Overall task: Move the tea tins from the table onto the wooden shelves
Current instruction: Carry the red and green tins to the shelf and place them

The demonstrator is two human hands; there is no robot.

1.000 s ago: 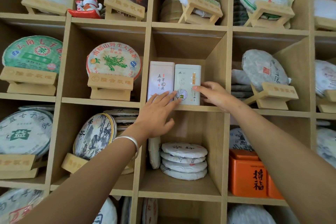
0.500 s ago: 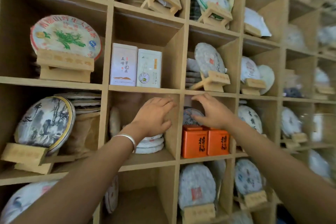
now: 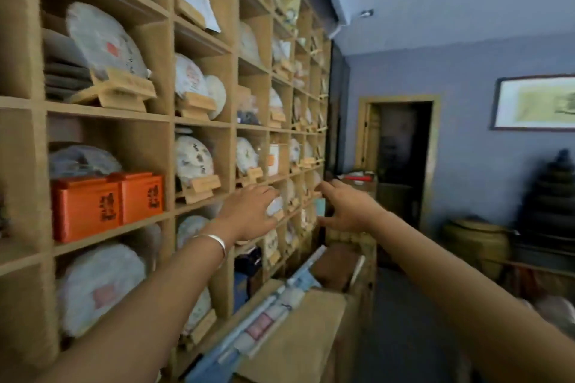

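Observation:
The wooden shelves (image 3: 199, 124) run along the left, their cubbies full of round wrapped tea cakes on small wooden stands. Two orange tea tins (image 3: 109, 204) stand side by side in a cubby at the left. My left hand (image 3: 249, 211), with a silver bracelet at the wrist, is stretched out in front of the shelves with relaxed fingers and holds nothing. My right hand (image 3: 345, 210) reaches forward beside it, fingers spread, also holding nothing. The two white tins set on the shelf are out of view.
Below my arms stand cardboard boxes (image 3: 298, 320) with flat packets in them. A dark doorway (image 3: 401, 162) opens in the blue back wall, a framed picture (image 3: 535, 102) hangs to the right, and a woven basket (image 3: 479, 239) and dark stacked items (image 3: 550, 205) stand at the right.
My view has swung right, away from the cubby with the two white tins. Both hands have left the tins and come down and away from the shelf, holding nothing.

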